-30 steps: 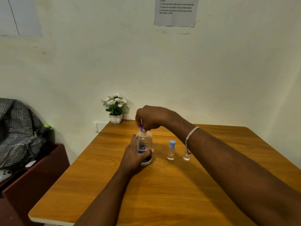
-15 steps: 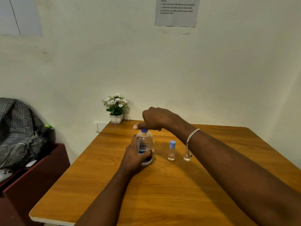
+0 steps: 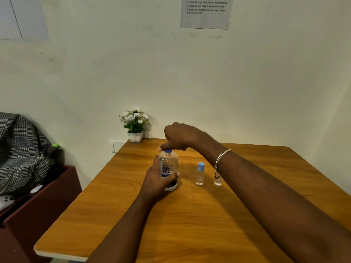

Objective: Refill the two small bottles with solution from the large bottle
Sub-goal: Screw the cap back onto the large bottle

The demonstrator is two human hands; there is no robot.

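Observation:
The large clear bottle (image 3: 168, 168) with a "re-nu" label stands upright on the wooden table (image 3: 190, 215). My left hand (image 3: 157, 181) grips its lower body from the left. My right hand (image 3: 182, 135) hovers right over its blue cap (image 3: 168, 151), thumb lying across the cap's top and fingers curled behind it. To the right stand two small clear bottles: one with a light blue cap (image 3: 199, 174), the other (image 3: 218, 181) partly hidden behind my right wrist, its top out of sight.
A small white pot of white flowers (image 3: 135, 126) sits at the table's back left corner by the wall. Left of the table is a dark red cabinet (image 3: 38, 202) with a checked bag (image 3: 19, 149) on it. A printed sheet (image 3: 206, 12) hangs on the wall.
My right hand lifted off the blue cap and shifted right, then came back down over it with the thumb across the top. My left hand and the bottles stayed put.

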